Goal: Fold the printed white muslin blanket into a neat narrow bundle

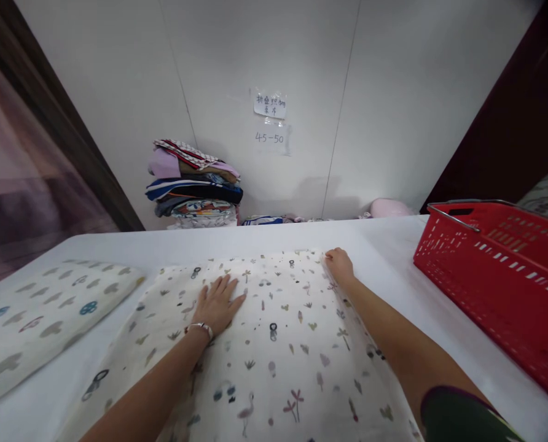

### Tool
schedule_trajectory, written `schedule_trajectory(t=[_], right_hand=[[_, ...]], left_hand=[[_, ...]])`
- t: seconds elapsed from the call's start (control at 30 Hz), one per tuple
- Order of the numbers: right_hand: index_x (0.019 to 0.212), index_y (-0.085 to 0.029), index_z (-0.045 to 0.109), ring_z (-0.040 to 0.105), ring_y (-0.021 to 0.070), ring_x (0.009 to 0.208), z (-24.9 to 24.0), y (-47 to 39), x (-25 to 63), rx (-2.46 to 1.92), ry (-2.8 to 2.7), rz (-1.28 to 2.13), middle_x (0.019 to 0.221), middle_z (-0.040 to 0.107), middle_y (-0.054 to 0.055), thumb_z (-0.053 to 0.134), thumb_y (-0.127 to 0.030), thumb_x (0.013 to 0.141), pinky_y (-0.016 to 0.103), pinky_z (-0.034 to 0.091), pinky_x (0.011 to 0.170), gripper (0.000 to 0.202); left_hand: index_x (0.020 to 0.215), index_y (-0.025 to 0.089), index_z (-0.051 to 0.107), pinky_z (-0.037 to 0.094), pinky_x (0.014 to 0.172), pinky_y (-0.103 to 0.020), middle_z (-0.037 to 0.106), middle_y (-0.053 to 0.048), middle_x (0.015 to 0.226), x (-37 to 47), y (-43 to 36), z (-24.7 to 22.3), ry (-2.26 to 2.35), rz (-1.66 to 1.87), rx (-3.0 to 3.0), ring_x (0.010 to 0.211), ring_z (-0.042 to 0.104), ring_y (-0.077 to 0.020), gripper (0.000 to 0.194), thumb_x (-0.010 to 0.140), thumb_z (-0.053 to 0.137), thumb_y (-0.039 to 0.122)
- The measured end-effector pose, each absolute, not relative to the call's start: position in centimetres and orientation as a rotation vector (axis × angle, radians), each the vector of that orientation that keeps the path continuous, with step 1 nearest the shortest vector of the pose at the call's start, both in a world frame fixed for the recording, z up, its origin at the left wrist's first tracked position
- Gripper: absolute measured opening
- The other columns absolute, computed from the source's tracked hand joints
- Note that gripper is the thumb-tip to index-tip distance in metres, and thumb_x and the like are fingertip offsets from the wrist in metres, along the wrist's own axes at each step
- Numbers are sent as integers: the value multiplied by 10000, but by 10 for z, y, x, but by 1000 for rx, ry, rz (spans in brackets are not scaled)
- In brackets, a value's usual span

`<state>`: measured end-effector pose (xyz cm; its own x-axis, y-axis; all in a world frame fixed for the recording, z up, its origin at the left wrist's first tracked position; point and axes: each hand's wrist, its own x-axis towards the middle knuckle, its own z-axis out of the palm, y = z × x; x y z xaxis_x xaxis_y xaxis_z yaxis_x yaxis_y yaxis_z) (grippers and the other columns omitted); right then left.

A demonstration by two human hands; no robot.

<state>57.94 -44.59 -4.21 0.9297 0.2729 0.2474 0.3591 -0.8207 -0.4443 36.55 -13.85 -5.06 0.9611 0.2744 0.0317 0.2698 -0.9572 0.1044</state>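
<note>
A white cloth printed with flamingos, palm trees and small motifs lies spread over the table in front of me. My left hand rests flat on its left-middle part, fingers apart. At the cloth's far right corner, my right hand pinches the edge between closed fingers. Both forearms reach in from the near side, covering parts of the cloth. A second white cloth, with grey cloud shapes and small coloured motifs, lies folded to the left, apart from my hands.
A red plastic basket with a metal handle stands at the right on the white table. Behind the far edge rises a stack of folded fabrics. Handwritten paper signs are taped to the wall. A curtain hangs at the left.
</note>
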Motion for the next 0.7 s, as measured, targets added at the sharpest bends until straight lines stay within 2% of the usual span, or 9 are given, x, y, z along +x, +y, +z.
schedule_trajectory(t=[0.1, 0.2, 0.27, 0.37, 0.43, 0.6, 0.7], right_hand=[[835, -199, 638, 473, 197, 1007, -44, -446, 563, -2528, -695, -233, 982, 594, 60, 477, -142, 817, 285, 338, 884, 171], [796, -210, 616, 513, 171, 931, -46, -446, 551, -2472, -838, -179, 925, 618, 24, 532, -177, 801, 256, 357, 848, 91], [816, -207, 601, 535, 161, 855, -47, -446, 552, -2462, -789, -181, 879, 623, 15, 498, -226, 827, 247, 380, 785, 105], [892, -189, 582, 549, 164, 779, -45, -446, 570, -2474, -557, -229, 849, 624, 28, 374, -302, 881, 247, 396, 689, 237], [890, -176, 584, 555, 170, 757, -43, -446, 587, -2488, -405, -238, 835, 628, 38, 368, -318, 871, 249, 394, 652, 260], [752, -177, 607, 559, 162, 707, -46, -446, 614, -2530, -253, -160, 785, 642, 33, 505, -224, 753, 241, 378, 607, 113], [743, -181, 606, 553, 160, 727, -49, -445, 613, -2541, -277, -180, 793, 639, 36, 504, -193, 747, 242, 381, 629, 102]], left_hand=[[1382, 217, 367, 134, 1100, -508, 246, -64, 1497, 366, -138, -51, 424, 81, 3003, 1378, 180, -271, 627, 860, 279, 554], [1374, 219, 380, 130, 1100, -505, 255, -61, 1494, 366, -138, -52, 428, 90, 3004, 1376, 187, -267, 622, 859, 280, 553], [1370, 221, 386, 133, 1098, -506, 259, -59, 1492, 366, -138, -51, 431, 94, 3004, 1374, 190, -267, 618, 859, 282, 552], [1372, 221, 384, 132, 1098, -502, 261, -57, 1492, 366, -138, -50, 430, 93, 3003, 1375, 188, -263, 619, 859, 279, 551], [1377, 223, 376, 133, 1098, -501, 255, -54, 1494, 366, -137, -50, 429, 80, 2992, 1376, 186, -263, 626, 857, 275, 556], [1372, 225, 386, 134, 1098, -510, 266, -58, 1490, 366, -136, -52, 437, 94, 2978, 1371, 200, -273, 633, 849, 284, 567], [1367, 226, 391, 132, 1101, -504, 272, -56, 1487, 366, -138, -51, 440, 108, 2986, 1373, 198, -264, 626, 848, 290, 562]])
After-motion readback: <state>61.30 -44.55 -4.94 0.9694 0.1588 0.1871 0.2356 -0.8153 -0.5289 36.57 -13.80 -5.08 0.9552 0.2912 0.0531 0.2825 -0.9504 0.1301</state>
